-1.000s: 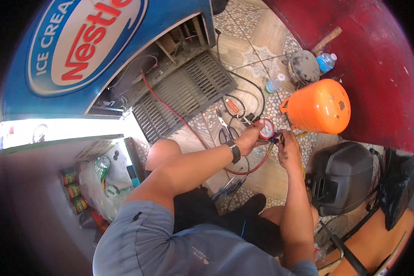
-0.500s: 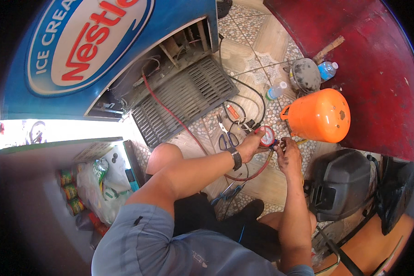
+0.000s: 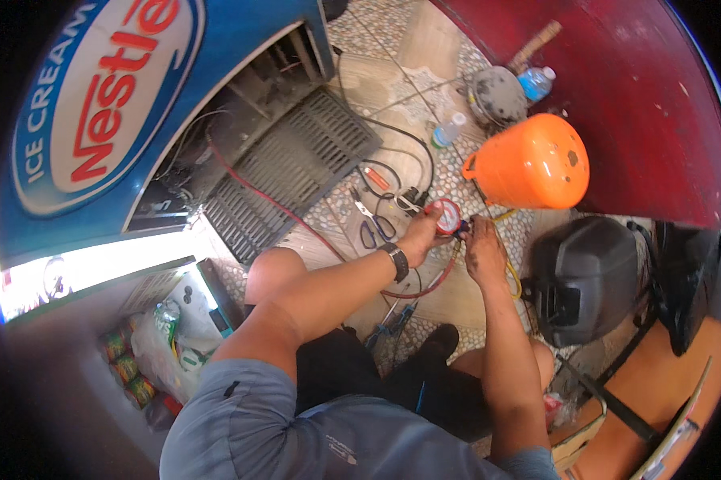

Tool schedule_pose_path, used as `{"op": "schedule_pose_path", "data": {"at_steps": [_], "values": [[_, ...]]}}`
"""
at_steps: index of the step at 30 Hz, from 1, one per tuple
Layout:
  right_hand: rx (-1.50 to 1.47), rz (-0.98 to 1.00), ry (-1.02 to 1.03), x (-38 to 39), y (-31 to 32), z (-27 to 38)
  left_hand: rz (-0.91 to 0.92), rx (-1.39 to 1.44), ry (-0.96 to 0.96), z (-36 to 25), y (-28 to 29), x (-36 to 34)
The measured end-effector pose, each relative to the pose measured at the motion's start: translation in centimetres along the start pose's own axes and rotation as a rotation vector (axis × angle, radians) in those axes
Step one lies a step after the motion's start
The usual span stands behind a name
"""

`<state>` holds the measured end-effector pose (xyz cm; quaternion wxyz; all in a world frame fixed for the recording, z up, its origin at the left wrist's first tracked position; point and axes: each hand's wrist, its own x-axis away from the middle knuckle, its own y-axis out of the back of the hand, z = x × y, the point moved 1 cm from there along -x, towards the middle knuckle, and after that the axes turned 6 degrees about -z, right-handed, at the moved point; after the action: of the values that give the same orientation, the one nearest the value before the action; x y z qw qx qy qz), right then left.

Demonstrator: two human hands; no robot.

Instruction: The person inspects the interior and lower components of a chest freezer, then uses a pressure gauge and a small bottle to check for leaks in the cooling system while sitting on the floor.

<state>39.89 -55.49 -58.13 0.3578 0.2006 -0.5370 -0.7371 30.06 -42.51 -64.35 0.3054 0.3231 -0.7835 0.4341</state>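
My left hand [image 3: 419, 234], with a dark watch on its wrist, grips a round red pressure gauge [image 3: 446, 215] from the left side. My right hand [image 3: 480, 247] holds the fitting just right of the gauge, fingers closed on it. A red hose [image 3: 252, 190] runs from the gauge across the tiled floor into the open base of a blue freezer cabinet [image 3: 96, 128]. A yellow hose [image 3: 511, 276] curls away beside my right wrist. My knee [image 3: 274, 268] is bent below the hands.
An orange gas cylinder [image 3: 532, 162] lies right of the gauge. A black case [image 3: 584, 276] stands at the right. A grey grille panel [image 3: 296, 172], pliers with blue handles [image 3: 374, 228], two plastic bottles [image 3: 536, 80] and a red wall [image 3: 632, 96] surround the spot.
The view has shifted so the hands and gauge sit slightly higher in the picture. Both hands stay on the gauge, and the left hand has closed more around it.
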Motion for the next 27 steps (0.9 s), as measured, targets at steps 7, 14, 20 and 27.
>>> {"op": "schedule_pose_path", "data": {"at_steps": [7,14,20,27], "values": [[0.064,-0.045,-0.164,0.3,-1.9,-0.2,-0.067,-0.075,-0.046,0.9,-1.0,0.4],[0.010,0.102,-0.203,1.4,-4.6,-0.5,-0.063,-0.306,0.148,5.2,3.0,-3.0],[0.111,0.209,-0.284,2.2,-7.6,-1.5,0.227,-1.390,-0.481,6.5,6.0,-2.2],[0.106,0.138,-0.337,3.5,-12.8,-6.1,0.153,-1.527,-0.483,-10.3,3.2,3.4]]}}
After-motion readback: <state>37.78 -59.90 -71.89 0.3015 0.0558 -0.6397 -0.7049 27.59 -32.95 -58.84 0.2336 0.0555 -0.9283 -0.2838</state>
